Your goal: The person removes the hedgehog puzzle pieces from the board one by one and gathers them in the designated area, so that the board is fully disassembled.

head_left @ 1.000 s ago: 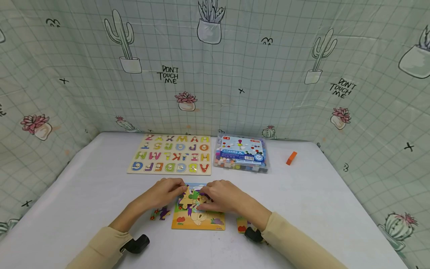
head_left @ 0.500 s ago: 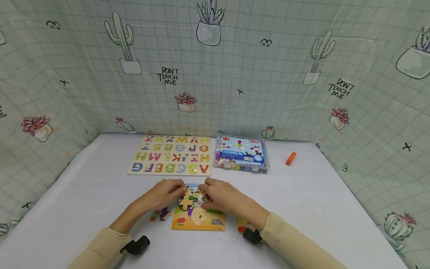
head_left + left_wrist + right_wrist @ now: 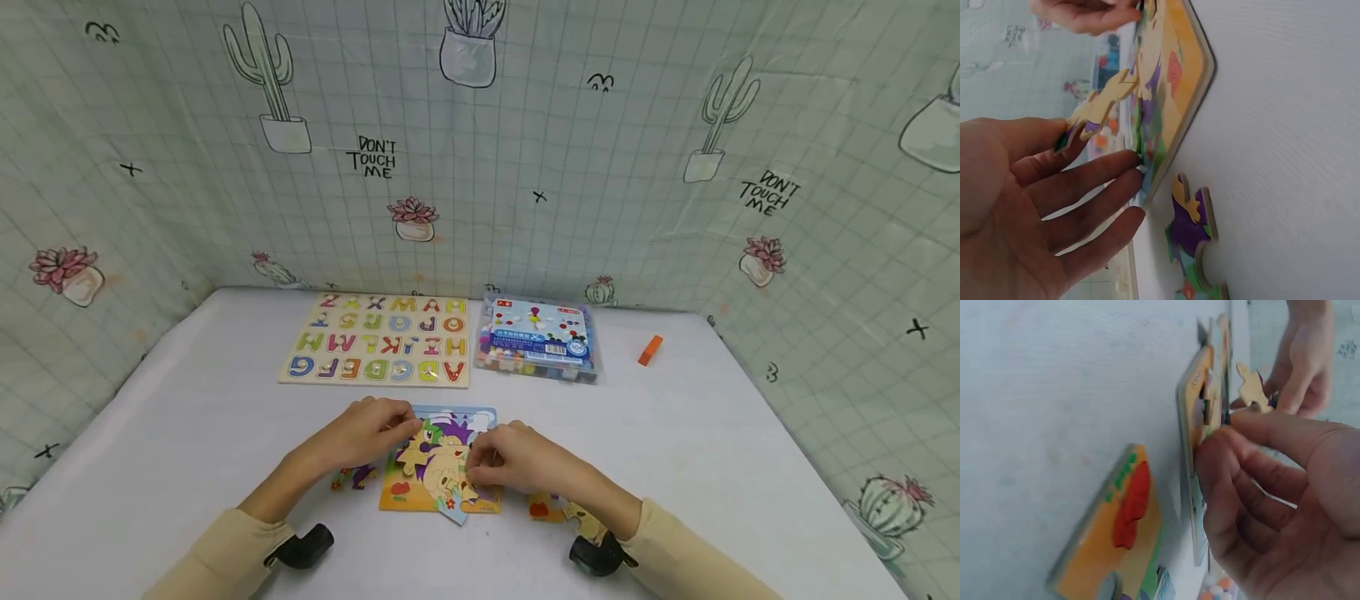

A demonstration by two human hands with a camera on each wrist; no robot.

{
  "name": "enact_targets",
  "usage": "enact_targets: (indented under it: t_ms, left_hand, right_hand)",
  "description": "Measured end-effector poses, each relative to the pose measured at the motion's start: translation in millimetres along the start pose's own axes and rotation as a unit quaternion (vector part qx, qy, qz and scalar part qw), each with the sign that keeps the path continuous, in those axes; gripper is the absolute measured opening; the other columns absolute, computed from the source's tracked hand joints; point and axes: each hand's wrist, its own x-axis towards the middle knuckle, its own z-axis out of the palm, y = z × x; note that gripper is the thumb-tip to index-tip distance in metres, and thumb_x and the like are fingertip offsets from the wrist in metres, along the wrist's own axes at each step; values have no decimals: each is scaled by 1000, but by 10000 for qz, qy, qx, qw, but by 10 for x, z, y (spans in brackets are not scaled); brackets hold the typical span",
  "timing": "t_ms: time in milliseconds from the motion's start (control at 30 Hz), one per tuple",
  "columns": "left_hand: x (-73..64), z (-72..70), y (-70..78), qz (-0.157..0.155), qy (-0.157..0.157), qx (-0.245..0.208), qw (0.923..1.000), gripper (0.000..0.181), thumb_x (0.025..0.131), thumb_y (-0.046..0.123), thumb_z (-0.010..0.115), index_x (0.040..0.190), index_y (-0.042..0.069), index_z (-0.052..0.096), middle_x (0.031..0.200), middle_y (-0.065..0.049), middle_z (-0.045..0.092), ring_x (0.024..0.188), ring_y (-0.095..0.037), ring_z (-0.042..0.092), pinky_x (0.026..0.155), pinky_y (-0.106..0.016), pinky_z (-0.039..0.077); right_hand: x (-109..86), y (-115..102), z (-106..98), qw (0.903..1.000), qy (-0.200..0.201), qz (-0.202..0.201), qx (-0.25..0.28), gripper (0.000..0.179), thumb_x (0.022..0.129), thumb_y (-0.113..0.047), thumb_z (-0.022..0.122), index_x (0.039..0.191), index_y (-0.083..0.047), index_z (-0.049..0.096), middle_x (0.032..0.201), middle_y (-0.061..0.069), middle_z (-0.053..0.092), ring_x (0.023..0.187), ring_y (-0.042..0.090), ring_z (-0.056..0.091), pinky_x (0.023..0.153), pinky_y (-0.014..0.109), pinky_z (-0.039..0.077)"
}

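My left hand [image 3: 371, 432] pinches a cream jigsaw piece [image 3: 1100, 106] with purple and green parts between thumb and index finger, above the left side of a picture puzzle board [image 3: 412, 504]. Its other fingers spread out toward the board's edge. My right hand [image 3: 521, 458] is at the board's right side, thumb and index close together; whether a piece is between them is hidden. A light-blue piece with a red flower [image 3: 452, 505] lies slanted over the board's lower edge, close to these fingers. A purple-and-green piece [image 3: 1191, 225] lies left of the board.
On the right lie an orange piece with a red patch [image 3: 1132, 506] and a cream piece [image 3: 587, 523]. Behind the board are an alphabet board [image 3: 375, 340] and a clear box of coloured parts [image 3: 536, 340]. An orange block [image 3: 650, 350] lies at the back right.
My right hand has drawn back right and toward the person. The flowered light-blue piece has gone from the board's upper middle to its lower edge, uncovering the purple-haired picture. My left hand stays nearly still.
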Motion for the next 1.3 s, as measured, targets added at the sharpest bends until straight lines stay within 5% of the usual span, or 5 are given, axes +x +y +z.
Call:
enact_targets:
  t_ms: [333,600,867,1067,1300]
  left_hand:
    - [87,39,73,-349,95,86,9993,20,100,22,56,95,9,70,74,1,62,64,-8,48,58,-21,41]
    - [156,158,184,-444,50,-376,9983,15,96,15,61,98,2,70,72,-1,66,61,-8,53,55,-21,43]
    - [140,252,190,-646,-209,-964,9930,32,94,7,63,124,-3,57,77,-5,71,62,-11,66,59,-23,56]
    - [46,162,193,7,0,421,9991,29,90,14,71,116,3,68,95,-4,74,83,-13,68,75,-27,57]
    - [-108,159,208,561,-765,2356,9672,45,96,31,62,131,3,62,141,-15,57,130,-34,55,104,-49,47]
  right_hand:
    - [-184,-157,126,9973,-316,-450,-484,20,89,-33,72,104,-21,72,86,-12,58,76,-1,50,69,14,44]
    - [-86,-86,111,9907,893,17,-1026,33,85,-32,77,111,-16,66,101,-2,65,82,7,60,75,24,48]
    - [101,-151,167,9816,617,-383,-1766,41,85,-41,75,117,-19,63,113,-2,65,92,7,60,84,28,53]
    - [107,-166,155,9741,540,-443,-2149,34,85,-41,74,111,-20,66,108,-3,65,89,7,58,82,26,54]
    - [26,-129,155,9739,613,-449,-2137,34,86,-41,74,112,-19,71,110,-3,66,102,12,62,89,30,54]
